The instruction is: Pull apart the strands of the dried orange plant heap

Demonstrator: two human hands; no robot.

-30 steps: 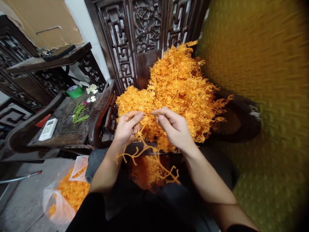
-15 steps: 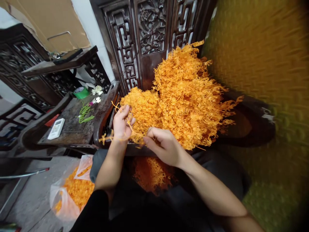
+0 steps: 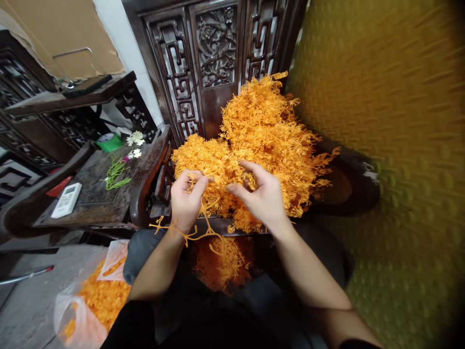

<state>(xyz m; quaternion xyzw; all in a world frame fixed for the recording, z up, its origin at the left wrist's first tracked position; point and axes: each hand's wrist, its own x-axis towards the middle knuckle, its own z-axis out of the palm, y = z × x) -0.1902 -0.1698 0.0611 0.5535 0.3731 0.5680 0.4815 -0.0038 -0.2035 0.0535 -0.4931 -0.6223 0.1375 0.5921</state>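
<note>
My left hand point(image 3: 186, 198) pinches a thin, branching orange strand point(image 3: 209, 225) between thumb and fingers; its forked ends dangle across the wrist and over the seat edge. To the right, my right hand point(image 3: 263, 194) has thumb and forefinger spread apart in front of a big heap of similar orange strands point(image 3: 276, 135). Some curly orange bits show between its fingers and palm; whether they lie in the hand or behind it I cannot tell. A lower, denser orange mound point(image 3: 199, 152) sits behind my left hand. Below, more orange strands point(image 3: 223, 261) lie in a container between my legs.
A dark wooden chair with a carved back point(image 3: 214, 48) bears the heaps. On the side table point(image 3: 94, 208) lie a white remote point(image 3: 67, 199), green tape point(image 3: 110, 142), green stems point(image 3: 116, 173) and white flowers point(image 3: 135, 139). A plastic bag point(image 3: 82, 315) of orange pieces stands on the floor.
My right hand has opened and moved up and right, away from the strand it was pinching. My left hand has turned and closed on the strand, which hangs lower. The view has shifted slightly right.
</note>
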